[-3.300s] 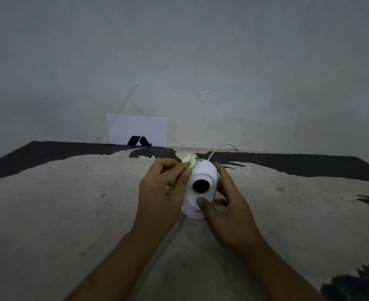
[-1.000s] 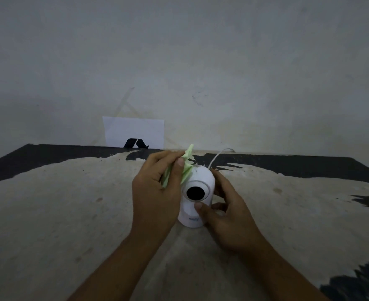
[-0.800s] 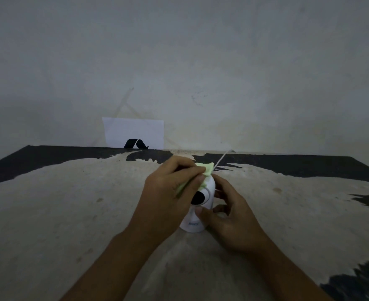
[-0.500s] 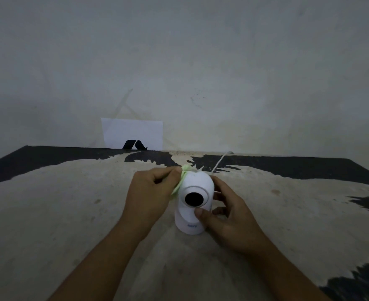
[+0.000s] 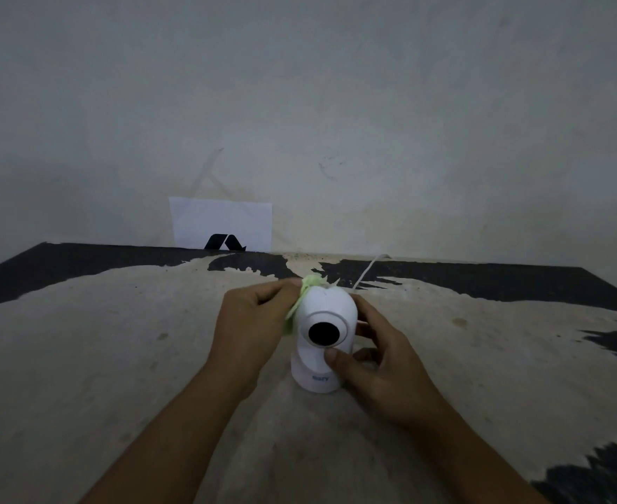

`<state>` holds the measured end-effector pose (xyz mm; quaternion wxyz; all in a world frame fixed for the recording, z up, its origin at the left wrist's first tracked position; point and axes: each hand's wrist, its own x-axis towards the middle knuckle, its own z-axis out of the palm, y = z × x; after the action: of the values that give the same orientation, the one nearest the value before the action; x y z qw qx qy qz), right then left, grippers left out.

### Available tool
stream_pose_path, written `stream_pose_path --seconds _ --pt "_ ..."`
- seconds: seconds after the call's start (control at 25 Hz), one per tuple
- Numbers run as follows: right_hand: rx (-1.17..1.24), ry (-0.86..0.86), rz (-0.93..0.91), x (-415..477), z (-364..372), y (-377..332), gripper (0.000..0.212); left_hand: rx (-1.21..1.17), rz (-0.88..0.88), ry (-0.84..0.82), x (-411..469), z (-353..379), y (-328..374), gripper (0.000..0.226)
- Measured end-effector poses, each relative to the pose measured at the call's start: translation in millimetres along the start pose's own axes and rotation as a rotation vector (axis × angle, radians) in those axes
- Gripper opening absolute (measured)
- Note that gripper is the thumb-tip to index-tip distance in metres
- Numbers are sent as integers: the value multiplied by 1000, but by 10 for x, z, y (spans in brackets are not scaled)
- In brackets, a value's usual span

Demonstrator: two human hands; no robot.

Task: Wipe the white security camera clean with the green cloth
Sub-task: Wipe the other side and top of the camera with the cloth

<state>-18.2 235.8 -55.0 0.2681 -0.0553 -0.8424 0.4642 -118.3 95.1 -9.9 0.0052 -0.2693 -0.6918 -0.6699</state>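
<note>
The white security camera [image 5: 321, 311] stands upright on the worn table [image 5: 117, 358], its round black lens facing me. My left hand [image 5: 248, 325] presses the crumpled green cloth [image 5: 299, 296] against the camera's upper left side; only a strip of cloth shows between fingers and housing. My right hand [image 5: 379, 361] grips the camera from the right, thumb on the front below the lens, fingers wrapped behind.
A thin white cable [image 5: 367, 272] runs from behind the camera toward the back wall. A white sheet with a black logo [image 5: 221, 227] leans against the wall at the table's far edge. Dark patches mark the table's far and right parts.
My left hand swept the cloth over the camera's top and front, covering the lens, then came back to the upper left side. The right hand has kept its hold throughout.
</note>
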Motion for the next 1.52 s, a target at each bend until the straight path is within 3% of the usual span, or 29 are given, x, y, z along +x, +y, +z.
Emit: stream_pose_path --seconds 0.12,0.32,0.48,0.56,0.76,0.84,0.92,1.08,1.16,1.28,1.4,1.52 --pt "13 -2 -1 -5 -3 0 67 -120 -176 -16 -14 -33 -84 18" --pt "2 -1 14 4 5 13 69 -86 23 -59 31 -42 10 18" --pt "-2 7 17 -7 14 -1 70 -120 -249 -75 -16 -41 -182 20" --pt "2 5 19 -2 9 -2 69 -32 -130 -42 -5 -69 -108 16" --pt "21 6 26 5 21 11 68 208 453 -81 -10 -29 207 15" --pt "13 14 36 5 28 7 69 311 544 -128 -29 -7 170 19" --pt "11 11 34 5 28 4 69 326 495 -154 0 -5 142 21" --pt "0 8 29 6 24 -8 69 180 115 -180 107 -36 47 14" --pt "-7 10 29 5 25 -9 69 147 -8 -171 139 -59 -33 24" --pt "2 8 35 7 31 -6 70 145 73 -201 101 -81 10 17" --pt "8 5 43 6 31 2 70 206 281 -308 87 -76 72 28" --pt "16 2 45 2 22 -5 68 211 225 -358 143 -94 68 28"
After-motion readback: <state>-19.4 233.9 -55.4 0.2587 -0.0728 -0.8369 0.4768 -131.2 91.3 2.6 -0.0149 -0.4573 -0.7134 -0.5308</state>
